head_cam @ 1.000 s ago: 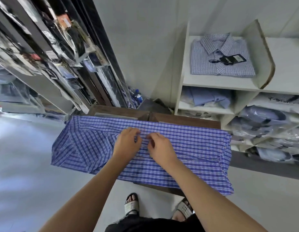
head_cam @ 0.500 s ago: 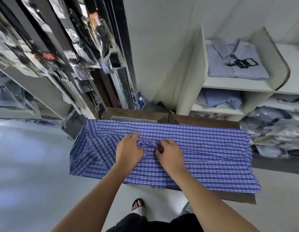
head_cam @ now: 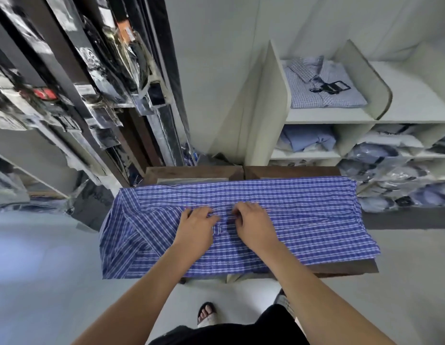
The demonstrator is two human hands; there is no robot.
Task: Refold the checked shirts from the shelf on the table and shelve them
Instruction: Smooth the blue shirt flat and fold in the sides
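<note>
Brown table (head_cam: 345, 268), long side toward the person. Checked shirt (head_cam: 303, 215), blue with white lines, spread flat over nearly the whole top. It runs edge to edge lengthwise; its left part hangs past the table's left end and its near hem drapes over the front edge. Bare wood shows only along the back edge and at the front right corner.

Left hand (head_cam: 196, 226) and right hand (head_cam: 253, 226) are both on the shirt at mid-table, close together but not touching. The fingers of each are bent down into the cloth, nipping the fabric along a seam that runs lengthwise; a small pucker of cloth sits between them. The fingertips are partly hidden, so the exact grip is unclear.

White shelf unit (head_cam: 328, 117) stands behind the table's back right corner. A pale folded shirt (head_cam: 316, 95) lies on its top level with a black tag (head_cam: 333, 86) on it. Below are a light blue folded shirt (head_cam: 308, 139) and bagged shirts (head_cam: 380, 155) in the right-hand compartments.

Dark rack of wrapped goods (head_cam: 104, 95) stands beyond the left end. One sandalled foot (head_cam: 206, 314) is on the floor below the front edge.
</note>
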